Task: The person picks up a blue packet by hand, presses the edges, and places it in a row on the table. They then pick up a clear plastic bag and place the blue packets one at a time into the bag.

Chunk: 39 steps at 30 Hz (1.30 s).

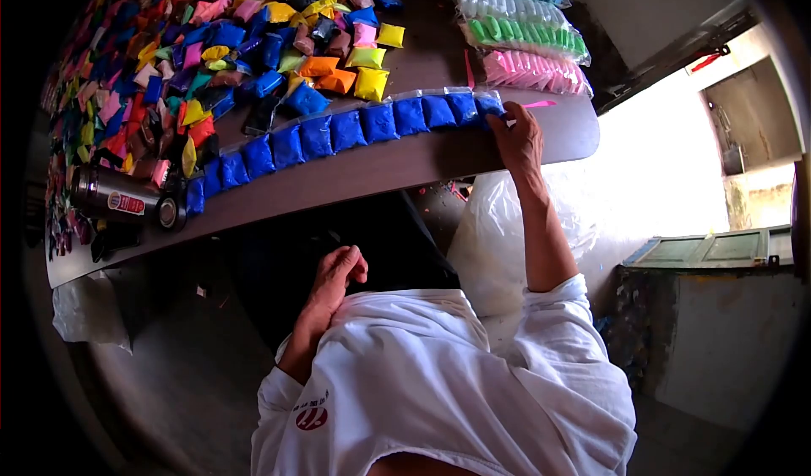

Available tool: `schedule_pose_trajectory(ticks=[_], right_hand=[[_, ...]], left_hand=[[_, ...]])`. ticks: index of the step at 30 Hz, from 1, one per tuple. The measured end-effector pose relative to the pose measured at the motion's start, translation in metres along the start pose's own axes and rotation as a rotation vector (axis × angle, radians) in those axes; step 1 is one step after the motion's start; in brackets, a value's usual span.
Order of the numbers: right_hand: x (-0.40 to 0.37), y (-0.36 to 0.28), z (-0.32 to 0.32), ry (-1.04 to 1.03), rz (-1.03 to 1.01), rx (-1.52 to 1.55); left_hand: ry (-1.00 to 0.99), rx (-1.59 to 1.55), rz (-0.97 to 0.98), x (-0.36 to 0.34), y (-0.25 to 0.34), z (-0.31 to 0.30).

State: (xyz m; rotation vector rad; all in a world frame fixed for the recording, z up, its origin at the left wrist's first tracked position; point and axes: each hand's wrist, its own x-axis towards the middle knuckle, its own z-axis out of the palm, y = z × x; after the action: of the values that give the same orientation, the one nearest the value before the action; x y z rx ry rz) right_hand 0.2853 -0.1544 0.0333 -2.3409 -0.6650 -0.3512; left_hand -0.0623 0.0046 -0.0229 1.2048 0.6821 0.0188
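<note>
A row of blue packets in clear film, joined side by side, lies in a curve along the near edge of the table. My right hand is at the right end of this row, its thumb and fingers closed on the last blue packet. The fingertips partly cover that packet's corner. Over my lap, away from the table, my left hand is curled closed; nothing shows in it, though some fingers are hidden.
Many loose coloured packets heap over the table's left and back. Strips of pink, green and clear packets lie stacked at right. A steel flask lies near the left edge. A white plastic bag stands below the table's right side.
</note>
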Motion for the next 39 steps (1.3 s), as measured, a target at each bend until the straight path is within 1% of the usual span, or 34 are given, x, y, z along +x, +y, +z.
schedule_pose_trajectory(ticks=[2, 4, 5, 7, 8, 10, 11, 13, 14, 16, 17, 19, 20, 21, 22, 23, 24, 25, 26, 29, 31, 33, 35, 37, 39], right_hand=[[0.002, 0.001, 0.0, -0.016, -0.01, -0.045], [0.003, -0.008, -0.004, -0.033, 0.082, -0.02], [0.006, -0.007, -0.005, -0.033, 0.08, -0.02], [0.013, -0.003, -0.008, -0.143, 0.183, -0.015], [0.014, -0.002, -0.011, -0.141, 0.183, -0.015], [0.019, -0.001, -0.017, -0.274, 0.191, 0.098], [0.018, 0.001, -0.018, -0.274, 0.189, 0.097], [0.01, -0.002, -0.022, -0.286, 0.284, 0.329], [0.002, -0.004, -0.024, -0.289, 0.284, 0.325], [-0.021, -0.031, -0.034, -0.265, 0.338, 0.825], [-0.029, -0.031, -0.032, -0.307, 0.309, 0.863], [-0.05, -0.054, -0.042, -0.371, 0.307, 0.921], [-0.061, -0.067, -0.044, -0.41, 0.284, 0.949], [-0.072, -0.073, -0.044, -0.487, 0.337, 0.957], [-0.093, -0.087, -0.039, -0.579, 0.387, 1.011], [-0.107, -0.098, -0.037, -0.655, 0.426, 1.057], [-0.119, -0.1, -0.031, -0.676, 0.442, 1.067], [-0.13, -0.101, -0.023, -0.714, 0.409, 1.033], [-0.141, -0.102, -0.016, -0.753, 0.38, 0.998], [-0.164, -0.109, -0.001, -0.773, 0.439, 0.98], [-0.173, -0.108, 0.006, -0.79, 0.442, 1.001], [-0.178, -0.107, 0.01, -0.845, 0.462, 0.983], [-0.182, -0.111, 0.01, -0.832, 0.462, 0.993], [-0.182, -0.112, 0.011, -0.797, 0.453, 1.097], [-0.178, -0.11, 0.011, -0.819, 0.475, 1.111]], left_hand=[[-0.005, -0.021, -0.004, 0.001, 0.0, 0.0], [-0.008, -0.043, -0.008, 0.002, -0.001, -0.001], [-0.015, -0.048, -0.004, 0.003, -0.003, -0.002], [-0.022, -0.054, 0.0, 0.002, -0.004, -0.003], [-0.016, -0.052, -0.003, 0.001, -0.003, -0.003], [-0.009, -0.052, -0.003, 0.002, -0.002, -0.003], [-0.013, -0.064, -0.008, 0.002, -0.003, -0.004], [-0.014, -0.084, -0.014, 0.004, -0.006, -0.006], [-0.026, -0.083, -0.006, 0.005, -0.008, -0.007], [-0.042, -0.078, -0.008, 0.004, -0.008, -0.005], [-0.029, -0.045, 0.001, 0.001, -0.003, -0.003], [-0.008, -0.011, -0.002, -0.001, -0.002, -0.002], [-0.032, 0.039, 0.018, 0.001, -0.003, -0.004], [-0.054, 0.09, 0.033, 0.001, -0.003, -0.005], [0.033, 0.126, 0.049, -0.014, 0.018, 0.008], [-0.053, 0.11, -0.009, -0.014, 0.019, 0.004], [-0.083, 0.102, -0.006, -0.014, 0.021, 0.004], [-0.114, 0.095, 0.003, -0.012, 0.022, 0.004], [-0.097, 0.094, -0.014, -0.012, 0.017, 0.003], [-0.118, 0.016, 0.012, -0.006, 0.004, 0.0], [-0.183, 0.085, 0.06, -0.002, 0.005, 0.0], [-0.181, 0.11, 0.088, -0.004, 0.009, 0.006], [-0.196, 0.163, 0.106, -0.008, 0.018, 0.01], [-0.189, 0.195, 0.109, -0.01, 0.022, 0.01], [-0.181, 0.228, 0.112, -0.011, 0.023, 0.011]])
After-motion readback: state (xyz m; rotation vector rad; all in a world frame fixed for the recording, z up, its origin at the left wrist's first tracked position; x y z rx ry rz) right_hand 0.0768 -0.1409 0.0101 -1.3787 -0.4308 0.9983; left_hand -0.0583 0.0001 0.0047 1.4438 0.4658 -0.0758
